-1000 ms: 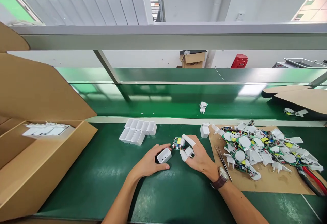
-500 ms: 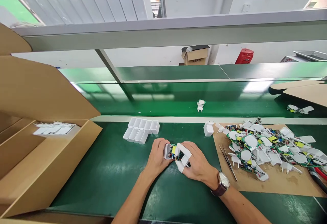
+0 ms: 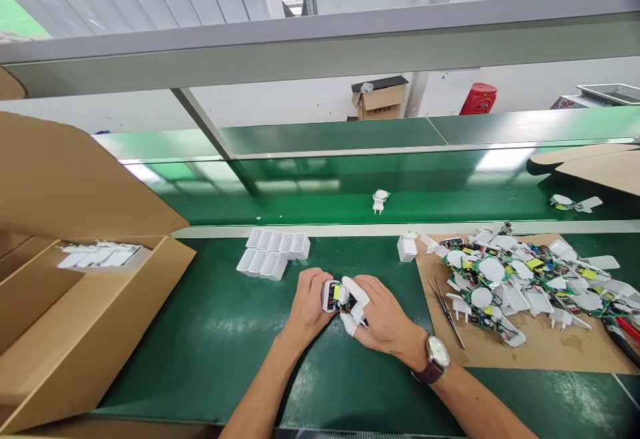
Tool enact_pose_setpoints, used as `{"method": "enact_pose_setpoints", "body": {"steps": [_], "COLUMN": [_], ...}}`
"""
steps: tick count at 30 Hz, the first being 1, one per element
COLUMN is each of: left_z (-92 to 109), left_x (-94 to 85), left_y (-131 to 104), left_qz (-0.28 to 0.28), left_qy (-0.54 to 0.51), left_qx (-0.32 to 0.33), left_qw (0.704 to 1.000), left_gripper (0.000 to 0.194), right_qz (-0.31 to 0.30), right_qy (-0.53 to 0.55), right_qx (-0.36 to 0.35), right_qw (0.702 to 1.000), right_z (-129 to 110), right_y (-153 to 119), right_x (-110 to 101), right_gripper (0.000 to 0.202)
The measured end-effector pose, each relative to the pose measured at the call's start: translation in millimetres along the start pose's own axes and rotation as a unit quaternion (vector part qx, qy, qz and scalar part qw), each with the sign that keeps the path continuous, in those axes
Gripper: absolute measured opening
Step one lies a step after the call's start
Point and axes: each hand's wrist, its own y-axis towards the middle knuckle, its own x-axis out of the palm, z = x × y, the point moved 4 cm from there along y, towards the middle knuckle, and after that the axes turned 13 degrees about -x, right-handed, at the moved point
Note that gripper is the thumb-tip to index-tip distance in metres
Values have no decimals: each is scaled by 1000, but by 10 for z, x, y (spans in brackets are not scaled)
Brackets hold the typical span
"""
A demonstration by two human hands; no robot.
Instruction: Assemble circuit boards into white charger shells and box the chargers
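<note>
My left hand point(image 3: 307, 302) is closed round a small white open housing point(image 3: 327, 297) near the middle of the green table. Pressed against it, my right hand point(image 3: 383, 312) grips a circuit board assembly point(image 3: 343, 294) with white plastic parts and a plug. One end of the board sits in the housing's opening. Beyond my hands stand several white open housings point(image 3: 273, 265) in rows, and a single white housing point(image 3: 407, 248) is to the right. A heap of similar board assemblies point(image 3: 520, 279) covers brown cardboard at the right.
A large open cardboard box point(image 3: 115, 319) with white parts inside fills the left side. Tweezers point(image 3: 447, 309) lie on the cardboard sheet point(image 3: 540, 352), and red-handled pliers point(image 3: 623, 339) are at its right edge. Another board assembly point(image 3: 380, 201) rests on the green belt point(image 3: 310, 199).
The view has shifted slightly. The board assembly sits a little closer into the housing between my hands. The assembly on the belt has moved to the left.
</note>
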Motion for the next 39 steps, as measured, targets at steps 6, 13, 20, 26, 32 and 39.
{"method": "enact_pose_setpoints", "body": {"steps": [6,13,20,26,32,39], "left_z": [-11,7,-5,16,29,-3], "left_x": [16,15,28,94,113,96], "left_y": [-4,10,4,-26,18,-7], "left_qz": [1,9,-9,-14,-93,-201], "left_qy": [0,1,-1,-13,-197,-396], "left_qx": [-2,-2,-15,-29,-84,-229], "left_qw": [1000,1000,1000,999,972,866], "left_gripper": [41,39,38,29,37,66], "right_qz": [-15,-24,-5,-12,14,11], "right_qy": [1,4,10,26,157,86], "right_qx": [4,10,17,24,75,23], "right_qw": [1000,1000,1000,999,985,996], "right_z": [13,21,31,41,117,197], "right_y": [-3,1,-10,-51,-25,-72], "right_x": [8,12,3,59,-64,15], "right_gripper": [82,82,80,68,52,45]}}
